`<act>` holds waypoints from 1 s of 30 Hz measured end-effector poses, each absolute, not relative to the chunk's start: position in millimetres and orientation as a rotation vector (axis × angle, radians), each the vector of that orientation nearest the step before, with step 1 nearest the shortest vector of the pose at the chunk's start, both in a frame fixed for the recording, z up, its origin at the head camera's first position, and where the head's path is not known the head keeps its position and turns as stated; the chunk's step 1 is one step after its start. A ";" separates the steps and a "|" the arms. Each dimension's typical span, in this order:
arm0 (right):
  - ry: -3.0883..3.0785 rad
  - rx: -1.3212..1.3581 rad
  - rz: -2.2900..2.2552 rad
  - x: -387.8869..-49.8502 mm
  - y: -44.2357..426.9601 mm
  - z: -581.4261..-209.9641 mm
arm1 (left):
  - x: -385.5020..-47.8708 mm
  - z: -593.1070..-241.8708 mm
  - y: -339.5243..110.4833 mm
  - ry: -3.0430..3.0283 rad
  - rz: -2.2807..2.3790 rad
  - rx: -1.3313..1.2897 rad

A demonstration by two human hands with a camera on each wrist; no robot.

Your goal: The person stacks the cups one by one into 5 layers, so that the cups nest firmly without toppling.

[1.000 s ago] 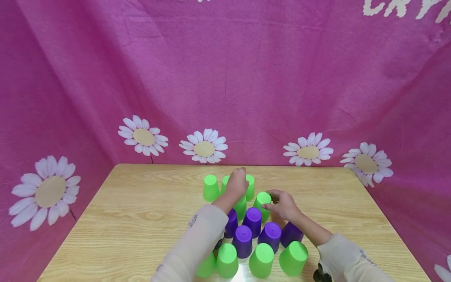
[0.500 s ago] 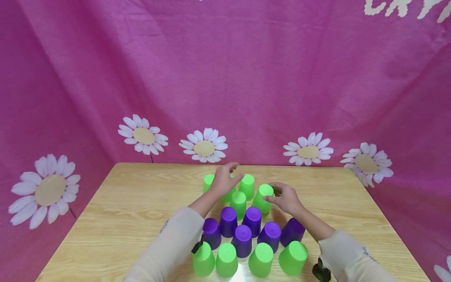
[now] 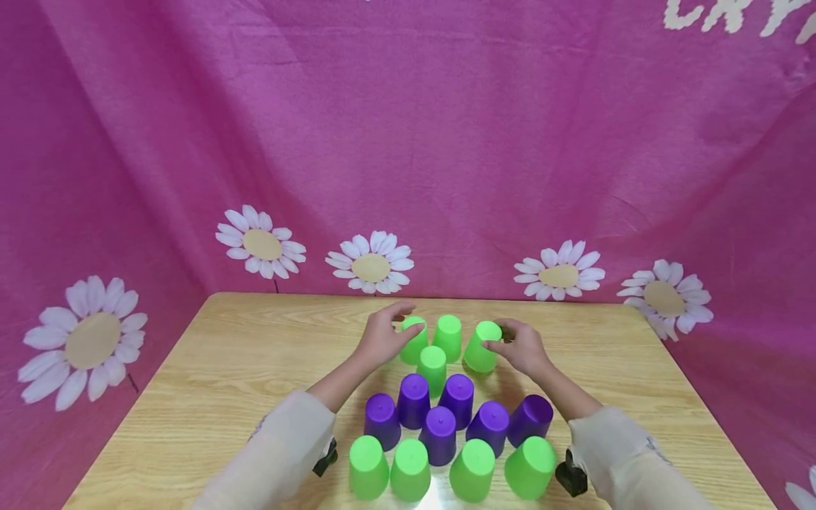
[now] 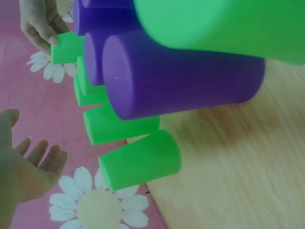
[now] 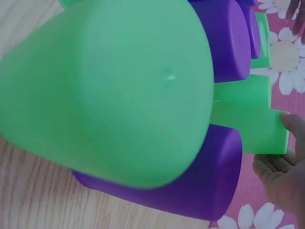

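In the head view my right hand (image 3: 524, 348) grips an upside-down green cup (image 3: 482, 348) at the back right of the group, thumb on its near side and fingers behind. The right wrist view shows the same cup (image 5: 255, 131) in that hand. My left hand (image 3: 382, 337) hovers over the back left, its fingers spread and holding nothing; in the left wrist view its palm (image 4: 35, 169) faces the cups without touching them. Beside it stands a green cup (image 3: 414, 347), partly covered by the fingers. Another green cup (image 3: 448, 340) stands between the two hands, with one (image 3: 432, 370) nearer.
Several upside-down purple cups (image 3: 440, 435) stand in the middle, and a front row of green cups (image 3: 472, 471) lies nearest. All are on a wooden table (image 3: 268, 354). Behind hangs a pink cloth (image 3: 408, 163) with white flowers (image 3: 558, 276).
My left hand has moved left from above the back cups, its fingers spreading. My right hand has shifted the gripped green cup toward the back and slightly right.
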State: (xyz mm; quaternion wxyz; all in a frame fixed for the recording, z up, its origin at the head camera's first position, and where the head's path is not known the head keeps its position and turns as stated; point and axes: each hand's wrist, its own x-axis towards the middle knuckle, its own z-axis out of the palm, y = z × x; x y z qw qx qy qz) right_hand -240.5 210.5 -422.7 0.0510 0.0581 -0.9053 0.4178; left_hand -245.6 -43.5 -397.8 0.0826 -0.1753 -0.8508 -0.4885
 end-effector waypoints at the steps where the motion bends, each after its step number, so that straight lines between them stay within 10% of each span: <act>1: -2.757 0.172 1.274 -241.7 210.6 -423.0 | -244.4 -398.5 -45.8 -2.534 -1.469 -0.515; 30: -2.813 0.161 1.206 -261.4 204.9 -429.8 | -192.7 -422.9 -97.8 -2.496 -1.698 -0.372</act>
